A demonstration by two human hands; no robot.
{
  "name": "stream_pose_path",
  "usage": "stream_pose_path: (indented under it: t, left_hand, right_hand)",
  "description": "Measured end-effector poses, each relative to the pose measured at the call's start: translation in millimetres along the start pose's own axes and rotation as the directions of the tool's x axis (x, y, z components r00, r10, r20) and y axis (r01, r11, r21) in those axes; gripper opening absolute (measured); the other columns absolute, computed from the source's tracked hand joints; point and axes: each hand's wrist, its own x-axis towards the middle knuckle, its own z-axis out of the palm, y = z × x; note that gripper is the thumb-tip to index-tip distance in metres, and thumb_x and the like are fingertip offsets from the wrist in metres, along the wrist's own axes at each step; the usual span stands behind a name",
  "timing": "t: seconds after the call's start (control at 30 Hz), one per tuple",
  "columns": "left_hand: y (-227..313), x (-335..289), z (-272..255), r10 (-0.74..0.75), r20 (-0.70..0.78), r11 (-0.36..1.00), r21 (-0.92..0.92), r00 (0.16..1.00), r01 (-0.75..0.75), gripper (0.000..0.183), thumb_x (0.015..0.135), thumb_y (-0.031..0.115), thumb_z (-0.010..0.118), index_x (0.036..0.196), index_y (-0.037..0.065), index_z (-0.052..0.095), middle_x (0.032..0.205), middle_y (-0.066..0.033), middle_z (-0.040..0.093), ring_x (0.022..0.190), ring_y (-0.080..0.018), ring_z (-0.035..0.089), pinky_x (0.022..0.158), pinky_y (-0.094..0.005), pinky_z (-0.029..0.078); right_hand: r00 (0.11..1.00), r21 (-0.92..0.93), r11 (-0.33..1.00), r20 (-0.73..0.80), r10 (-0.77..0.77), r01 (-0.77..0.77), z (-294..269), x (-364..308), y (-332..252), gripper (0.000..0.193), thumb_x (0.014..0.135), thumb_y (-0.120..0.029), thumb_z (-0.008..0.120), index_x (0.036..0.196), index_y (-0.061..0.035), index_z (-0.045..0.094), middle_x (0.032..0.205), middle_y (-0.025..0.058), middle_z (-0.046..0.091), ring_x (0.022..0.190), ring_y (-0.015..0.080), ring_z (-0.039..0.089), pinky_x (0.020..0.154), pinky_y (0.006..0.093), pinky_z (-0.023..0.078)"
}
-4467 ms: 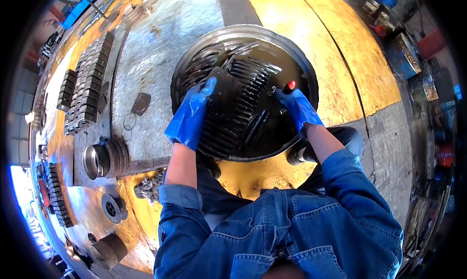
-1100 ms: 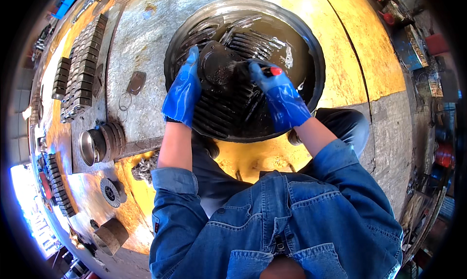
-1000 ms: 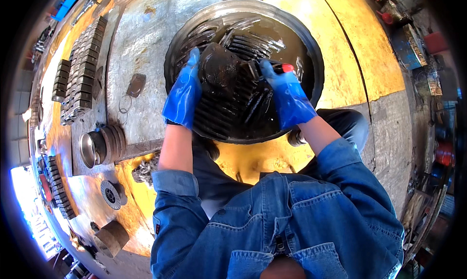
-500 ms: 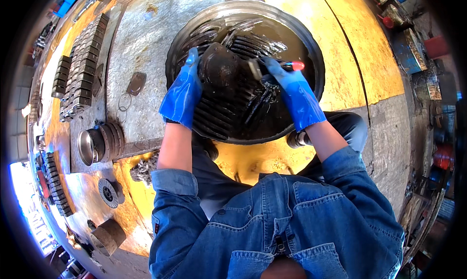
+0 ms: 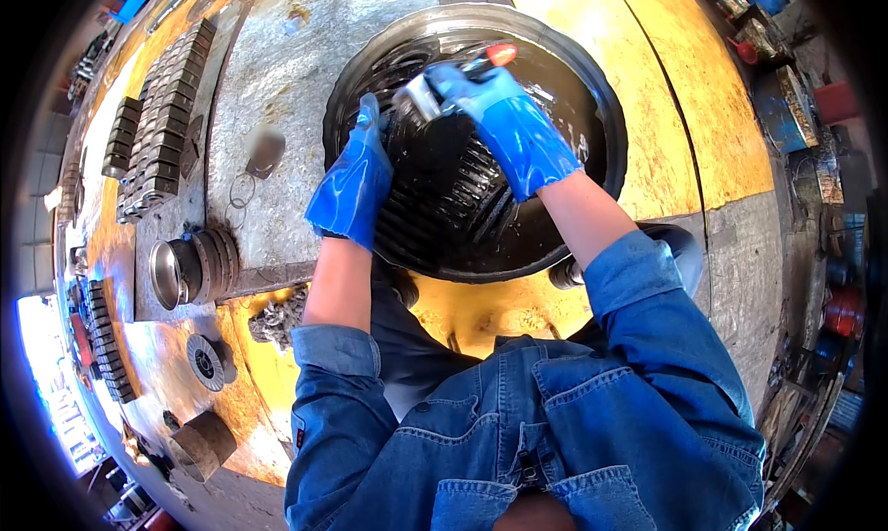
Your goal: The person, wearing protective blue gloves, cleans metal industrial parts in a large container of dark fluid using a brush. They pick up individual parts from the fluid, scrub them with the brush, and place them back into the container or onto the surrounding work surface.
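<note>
Head view, looking down: what is your left hand [image 5: 354,175] doing?

It wears a long blue glove [image 5: 342,203] and grasps the left side of a dark plate [image 5: 425,144]. My thumb points up along the edge; the fingers are hidden, so I cannot tell how far they curl.

And the right hand [image 5: 490,105]?

Closed round a brush-like tool [image 5: 423,99], in a matching glove [image 5: 532,152]. The red end [image 5: 501,55] of its handle sticks out past my hand, away from me. Its pale head, blurred, lies over the upper part of the plate; whether the two touch, I cannot tell.

Where is the plate, and how does it look?

Inside the round basin [image 5: 614,152], toward its left, over dark ribbed pieces [image 5: 416,221]. It looks nearly black and its outline melts into them, so I cannot trace every edge. Brown liquid [image 5: 566,105] shows to the right, with bright glints on its surface
</note>
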Motion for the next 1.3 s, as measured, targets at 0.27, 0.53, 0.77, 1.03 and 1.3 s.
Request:
stream_pose_path:
  t: [0.27, 0.53, 0.77, 1.03, 1.3]
  left_hand:
    - [-15.0, -15.7, -33.9, -0.045, -0.092, 0.998, 0.049, 0.995, 0.05, 0.074, 0.109, 0.057, 0.041, 0.149, -0.004, 0.051, 0.151, -0.0192, 0.056, 0.14, -0.0268, 0.05, 0.119, -0.0362, 0.034]
    - [-16.8, -15.3, -31.9, -0.04, -0.078, 0.998, 0.052, 0.996, 0.044, 0.075, 0.109, 0.058, 0.039, 0.15, -0.004, 0.05, 0.152, -0.0195, 0.055, 0.141, -0.0268, 0.049, 0.119, -0.0362, 0.033]
    - [-19.1, -11.7, -30.4, -0.041, -0.055, 0.997, 0.059, 0.998, 0.044, 0.076, 0.11, 0.058, 0.038, 0.151, -0.004, 0.05, 0.153, -0.0197, 0.054, 0.142, -0.0268, 0.049, 0.12, -0.0362, 0.033]
    - [-38.1, -0.5, -40.9, -0.093, -0.032, 0.994, 0.061, 0.995, 0.095, 0.076, 0.11, 0.059, 0.037, 0.151, -0.004, 0.049, 0.154, -0.02, 0.054, 0.143, -0.0268, 0.048, 0.12, -0.0363, 0.032]
    - [5.2, -26.9, -25.1, -0.09, -0.046, 0.991, 0.096, 0.995, 0.094, 0.073, 0.112, 0.055, 0.035, 0.152, -0.004, 0.048, 0.155, -0.0207, 0.053, 0.145, -0.0276, 0.047, 0.121, -0.036, 0.031]
  right_hand:
    - [0.78, -0.128, 0.97, -0.62, 0.084, -0.207, 75.3, -99.8, -18.1, 0.035, 0.095, -0.026, 0.077, 0.12, -0.0021, 0.07, 0.095, 0.0052, 0.074, 0.078, 0.014, 0.065, 0.072, 0.0296, 0.053]
    - [0.805, -0.572, 0.691, -0.593, 0.024, -0.442, 49.1, -160.9, -45.3, 0.033, 0.095, -0.033, 0.072, 0.102, -0.0011, 0.075, 0.086, 0.0064, 0.074, 0.078, 0.0148, 0.068, 0.074, 0.0329, 0.054]
    - [0.773, -0.622, 0.517, -0.62, 0.135, -0.589, -8.5, -173.6, -31.1, 0.029, 0.092, -0.032, 0.072, 0.087, -0.0036, 0.072, 0.074, 0.0033, 0.069, 0.069, 0.0145, 0.065, 0.064, 0.0334, 0.052]
    - [0.982, -0.325, 0.945, -0.182, -0.041, -0.02, 98.8, -97.1, -49.4, 0.029, 0.099, -0.014, 0.072, 0.125, 0.0001, 0.072, 0.105, 0.0051, 0.076, 0.09, 0.0142, 0.07, 0.083, 0.0302, 0.058]
    - [0.927, -0.178, 0.97, -0.362, 0.095, -0.169, 93.1, -66.2, -52.1, 0.035, 0.099, -0.023, 0.069, 0.125, 0.0, 0.073, 0.104, 0.007, 0.076, 0.09, 0.0128, 0.069, 0.084, 0.0293, 0.055]
